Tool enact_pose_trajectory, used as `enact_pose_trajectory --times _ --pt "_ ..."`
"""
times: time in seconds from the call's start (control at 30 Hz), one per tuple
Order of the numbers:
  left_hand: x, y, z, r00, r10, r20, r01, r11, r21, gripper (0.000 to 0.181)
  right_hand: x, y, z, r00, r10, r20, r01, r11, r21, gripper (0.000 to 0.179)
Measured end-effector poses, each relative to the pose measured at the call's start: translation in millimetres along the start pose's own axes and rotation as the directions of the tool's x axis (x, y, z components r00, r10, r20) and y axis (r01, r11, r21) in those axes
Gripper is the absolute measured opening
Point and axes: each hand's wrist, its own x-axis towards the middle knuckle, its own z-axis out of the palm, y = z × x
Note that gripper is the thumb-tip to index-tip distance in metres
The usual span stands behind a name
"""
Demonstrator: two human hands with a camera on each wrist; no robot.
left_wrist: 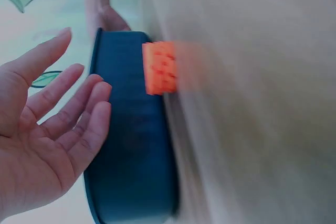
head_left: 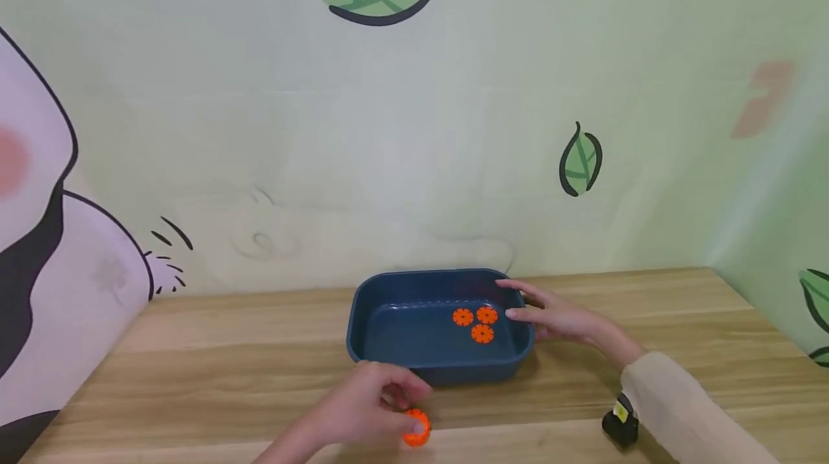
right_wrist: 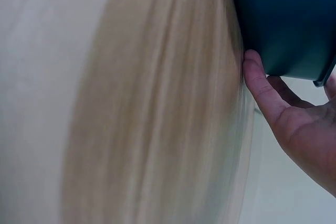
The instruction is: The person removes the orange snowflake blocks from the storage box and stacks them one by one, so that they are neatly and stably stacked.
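A dark blue rectangular basin (head_left: 440, 370) sits on the wooden table, with three flat orange notched discs (head_left: 482, 334) on its floor toward the right. In front of it stands a short stack of orange discs (head_left: 417, 428), also visible in the left wrist view as a stack (left_wrist: 160, 68). My left hand (head_left: 369, 406) is beside this stack; the left wrist view shows that hand (left_wrist: 58, 124) with loosely bent, spread fingers and a gap to the stack. My right hand (head_left: 560, 316) rests at the basin's right end, thumb over the rim, a straight finger (right_wrist: 262, 85) touching the outer wall.
A small black device (head_left: 620, 424) with a yellow label is by the right sleeve (head_left: 686, 406). Behind the wooden table (head_left: 227, 370) hangs a pale green wall covering (head_left: 414, 126) printed with leaves and a cartoon figure. Another wall panel rises at the right.
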Motion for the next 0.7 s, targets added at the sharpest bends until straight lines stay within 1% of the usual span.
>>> enact_pose_trajectory --times 0.1,0.2,0.27,0.37,0.43,0.57,0.7 --pt "3.2 10.3 -0.1 0.999 0.014 -0.038 -0.014 1.0 -0.001 0.03 0.1 1 1 1.0 0.006 0.002 -0.006 1.0 -0.001 0.066" --pt "10.5 20.4 0.2 0.996 0.019 -0.083 -0.019 1.0 0.001 0.028 -0.2 0 2 1.0 0.012 0.0 -0.012 1.0 0.003 0.065" --pt "17.5 25.6 0.6 0.993 0.017 -0.116 -0.016 1.0 0.006 0.026 -0.6 0 1 1.0 0.015 -0.005 -0.015 1.0 -0.003 0.065" --pt "27.5 31.6 0.8 0.986 0.04 -0.163 -0.036 0.999 0.025 0.024 -0.3 0 1 1.0 0.013 -0.007 -0.013 1.0 -0.02 0.064" --pt "34.5 35.3 0.9 0.982 0.044 -0.185 -0.04 0.999 0.023 0.024 0.2 0 0 1.0 0.012 -0.005 -0.012 1.0 -0.025 0.063" --pt "50.6 39.7 3.8 0.975 0.069 -0.211 -0.068 0.998 0.011 0.027 0.1 -1 0 1.0 0.015 -0.002 -0.015 1.0 -0.022 0.063" --pt "65.7 41.8 8.5 0.975 0.065 -0.214 -0.071 0.997 -0.022 0.028 -1.5 -2 1 1.0 0.016 0.006 -0.016 1.0 -0.022 0.063"
